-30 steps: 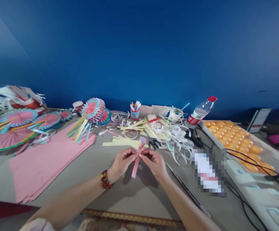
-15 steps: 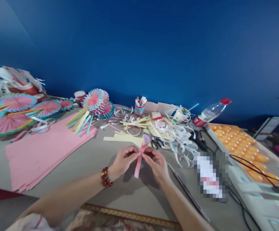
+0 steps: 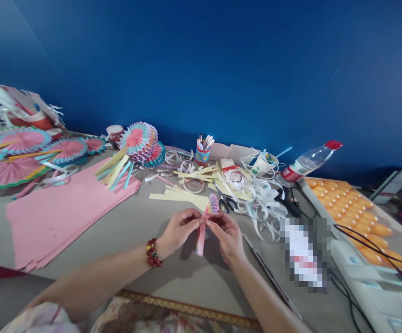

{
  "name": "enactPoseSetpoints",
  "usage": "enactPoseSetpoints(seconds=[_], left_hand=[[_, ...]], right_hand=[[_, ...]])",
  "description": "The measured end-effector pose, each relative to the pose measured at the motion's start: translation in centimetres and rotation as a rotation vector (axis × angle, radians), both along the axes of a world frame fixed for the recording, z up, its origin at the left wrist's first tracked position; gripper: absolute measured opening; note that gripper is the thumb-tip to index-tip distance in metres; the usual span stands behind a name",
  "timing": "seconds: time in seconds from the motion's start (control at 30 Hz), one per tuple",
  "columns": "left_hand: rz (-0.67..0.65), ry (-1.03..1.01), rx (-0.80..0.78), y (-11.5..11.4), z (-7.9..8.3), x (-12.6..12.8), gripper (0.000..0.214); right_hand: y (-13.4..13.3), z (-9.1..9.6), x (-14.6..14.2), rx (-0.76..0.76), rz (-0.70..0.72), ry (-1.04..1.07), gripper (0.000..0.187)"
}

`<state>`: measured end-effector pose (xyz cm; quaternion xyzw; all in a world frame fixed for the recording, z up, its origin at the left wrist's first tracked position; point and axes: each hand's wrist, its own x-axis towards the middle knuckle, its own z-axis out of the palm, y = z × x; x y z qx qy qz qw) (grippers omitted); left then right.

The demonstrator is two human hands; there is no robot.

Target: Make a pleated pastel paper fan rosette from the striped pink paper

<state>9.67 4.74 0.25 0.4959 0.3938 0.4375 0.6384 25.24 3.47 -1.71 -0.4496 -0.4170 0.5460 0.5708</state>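
Between my two hands is a narrow pleated paper strip (image 3: pixel 201 240), pink with a lilac and yellow folded end fanned out at the top. My left hand (image 3: pixel 181 230), with a red bead bracelet at the wrist, pinches it near the middle from the left. From the other side my right hand (image 3: pixel 227 235) pinches the same spot with thumb and fingers. The strip's lower end hangs down over the grey table. Just beyond the hands lie dark-handled scissors (image 3: pixel 227 203) and pale yellow paper strips (image 3: pixel 178 196).
Pink paper sheets (image 3: pixel 65 215) are stacked at left, with finished paper fans (image 3: pixel 136 141) behind. White paper curls (image 3: pixel 263 203), a pen cup (image 3: pixel 202 153) and a tilted bottle (image 3: pixel 306 162) stand toward the wall. A metal tool (image 3: pixel 270 273), cables and a tray of orange ovals (image 3: pixel 353 212) are at right.
The folded upper end of the strip has spread a little wider and tilts more to the right. Both hands keep their pinch in nearly the same place; the view has shifted slightly.
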Motion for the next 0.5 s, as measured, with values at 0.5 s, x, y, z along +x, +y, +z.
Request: enactPoseSetpoints(seconds=[0.5], left_hand=[[-0.008,-0.082,-0.186,0.1,0.42,0.07,0.013]], right_hand=[[0.29,-0.81,0.28,0.101,-0.03,-0.039,0.02]])
